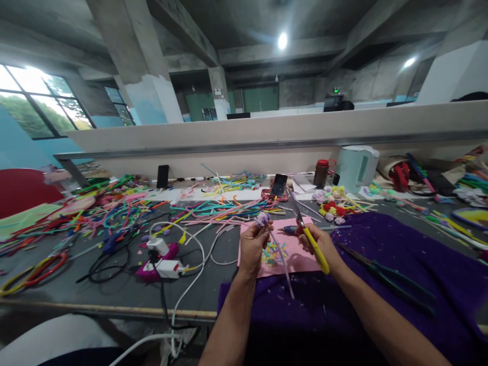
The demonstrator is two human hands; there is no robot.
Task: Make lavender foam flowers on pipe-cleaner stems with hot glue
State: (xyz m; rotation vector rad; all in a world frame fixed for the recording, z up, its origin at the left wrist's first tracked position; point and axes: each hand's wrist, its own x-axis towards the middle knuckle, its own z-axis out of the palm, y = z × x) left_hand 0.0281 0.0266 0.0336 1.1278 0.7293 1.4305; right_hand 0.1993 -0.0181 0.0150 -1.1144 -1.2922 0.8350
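My left hand [254, 245] is closed in a pinch around a small purple flower [263, 219] of fuzzy pipe cleaner. A pale lilac stem [284, 269] hangs down to the right from it. In my right hand [318, 244] is a pair of scissors [315, 249] with yellow handles, the blades pointing up and away from me. The scissors are apart from the flower. Below both hands lies a pink sheet [301, 259] with short yellow, green and lilac snippets [272, 254] on it. A blue-handled tool [290, 230] rests on the sheet between my hands.
A purple cloth [385, 239] covers the right side, with dark green pliers [400, 284] on it. Finished-looking flowers [332, 207] lie behind. Left are a power strip [163, 267] with cables and many pipe cleaners [125, 213]. A kettle [356, 168] and a brown bottle [321, 174] stand at the back.
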